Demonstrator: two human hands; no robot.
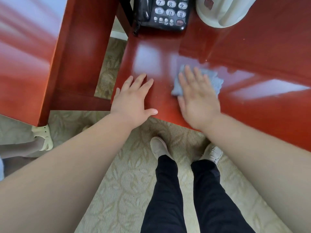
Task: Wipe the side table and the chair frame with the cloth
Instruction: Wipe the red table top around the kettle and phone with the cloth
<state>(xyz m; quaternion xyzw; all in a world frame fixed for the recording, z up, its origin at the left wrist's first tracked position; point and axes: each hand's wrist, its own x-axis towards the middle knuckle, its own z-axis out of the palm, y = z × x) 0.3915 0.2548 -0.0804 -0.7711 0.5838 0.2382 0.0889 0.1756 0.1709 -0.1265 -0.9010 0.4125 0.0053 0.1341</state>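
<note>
blue cloth [217,82] lies flat on the red lacquered tabletop [252,47], near its front edge. the right hand [196,98] presses down on it with straight, spread fingers. the palm covers most of the cloth, whose far and right edges show past the fingers. the left hand [133,100] rests flat on bare wood just left of the cloth, fingers spread, thumb along the front edge, holding nothing. the two hands are apart, with a strip of bare tabletop between them. the surface is glossy and carries pale rectangular reflections around the cloth.

at the back of the tabletop stands a black telephone [168,12] with round white keys, its coiled cord hanging at the left edge. to its right sits a white plastic object [222,10], cut off by the frame; its kind cannot be told.

left of the table stands a red wooden chair frame [75,56], blurred, with a gap between it and the table. patterned beige carpet [134,174] lies below, with the person's dark trousers [168,190] and pale shoes [158,147] on it. at far left another person's foot in a pale sandal [42,137] stands beside the chair leg.
</note>
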